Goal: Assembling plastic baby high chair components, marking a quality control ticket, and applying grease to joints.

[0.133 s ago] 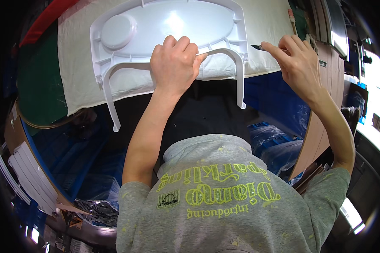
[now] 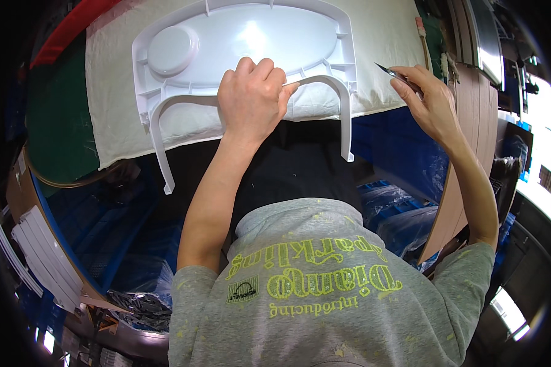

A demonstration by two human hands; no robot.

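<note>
A white moulded plastic tray point(image 2: 226, 46) lies on the cloth, ribbed edges up, with a round raised area at its left. Its two long legs reach over the cloth's near edge toward my body. My left hand point(image 2: 250, 101) is closed on the tray's curved near edge, thumb pointing right along the rim. Off to the right of the tray, my right hand point(image 2: 431, 101) pinches a slim knife point(image 2: 398, 76) with a dark pointed blade. The blade points up and left and is apart from the tray.
Cream cloth point(image 2: 113, 79) covers the green-sided table point(image 2: 55, 116). A brush-like tool point(image 2: 422, 37) lies by the cloth's right edge. Plastic-wrapped blue items point(image 2: 404, 214) sit below on the right, and stacked white strips point(image 2: 46, 254) stand at lower left.
My right hand has drawn slightly nearer my body and turned, so more of the knife shows and its blade is farther from the tray. The left hand keeps its hold.
</note>
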